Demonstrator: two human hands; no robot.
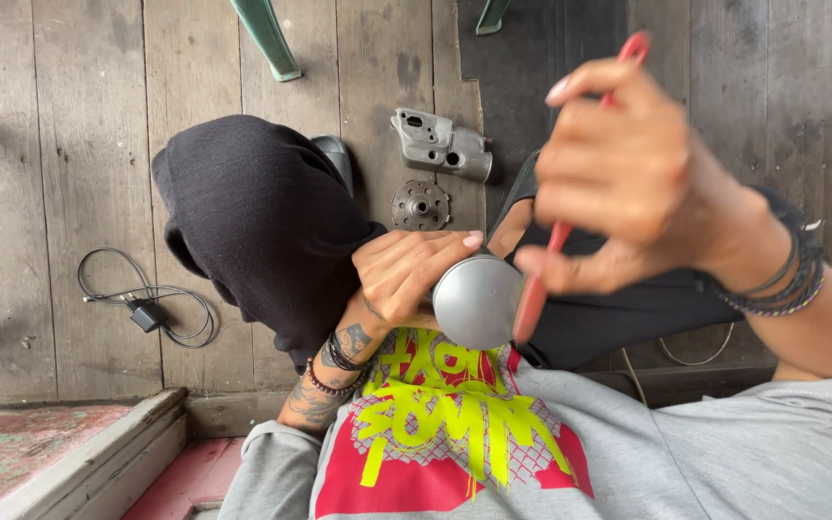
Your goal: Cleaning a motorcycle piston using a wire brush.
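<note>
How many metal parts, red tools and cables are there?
Metal parts: 3 (round cap in the left hand, housing and disc on the floor)
Red tools: 1, in the right hand
Cables: 1, black charger
Total: 5

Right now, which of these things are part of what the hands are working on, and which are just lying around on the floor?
In hand:
- left hand grips the round grey metal part
- right hand holds the red-handled tool against it

Lying about:
- grey metal housing on the floorboards
- round perforated disc beside it
- black charger and cable
- green chair legs
</note>
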